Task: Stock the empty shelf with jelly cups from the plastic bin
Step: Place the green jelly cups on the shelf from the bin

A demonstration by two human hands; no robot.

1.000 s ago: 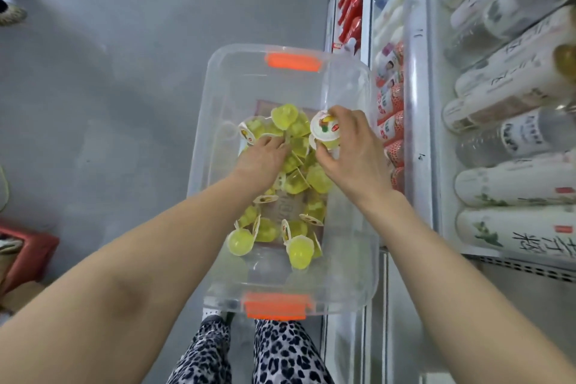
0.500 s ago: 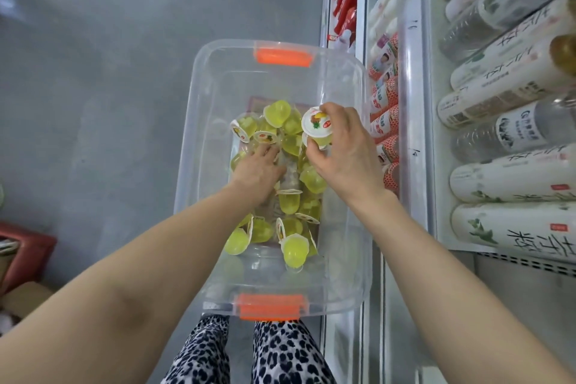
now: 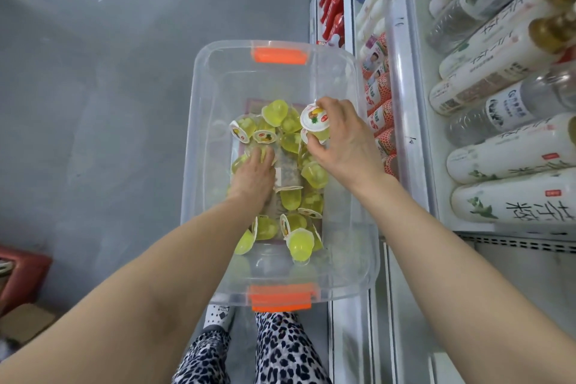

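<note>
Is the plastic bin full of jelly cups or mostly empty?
Mostly empty: the jelly cups lie in a low pile on the floor of the bin, whose clear walls rise bare above.

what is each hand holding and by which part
Right hand pinches a jelly cup by its sides under the lid. Left hand lies among cups; grip cannot be told.

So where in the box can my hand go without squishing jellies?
Bare floor lies between the far orange handle and the jelly cups, and along the right wall of the bin. The middle is crowded: cups, left hand, right hand.
</note>
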